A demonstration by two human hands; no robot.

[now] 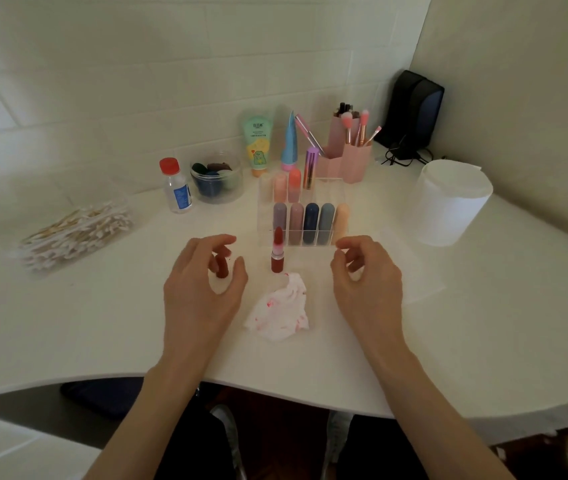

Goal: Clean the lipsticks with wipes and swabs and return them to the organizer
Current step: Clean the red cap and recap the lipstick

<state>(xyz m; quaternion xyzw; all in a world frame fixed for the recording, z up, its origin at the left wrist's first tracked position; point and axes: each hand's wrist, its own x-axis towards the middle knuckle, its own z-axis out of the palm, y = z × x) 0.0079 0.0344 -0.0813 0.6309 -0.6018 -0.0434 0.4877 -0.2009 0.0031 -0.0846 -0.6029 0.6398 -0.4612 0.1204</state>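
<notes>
One lipstick (277, 254) is seen uncapped and upright on the bench (102, 323), just before the organizer (264, 216), with a stained wipe (280, 308) beside it. Wiping is judged largely done; capping and return are left. The left grip (202, 289) is curled about a dark red cap (221, 268); a pinch cannot be told. The right grip (365, 289) is loosely spread, holding nothing. Open bench is left on both sides, and its front edge is crossed by the forearms.

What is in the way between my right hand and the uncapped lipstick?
Nothing visible. Only bare table lies between the right hand and the uncapped lipstick; the crumpled wipe lies nearer you, off that line.
</notes>
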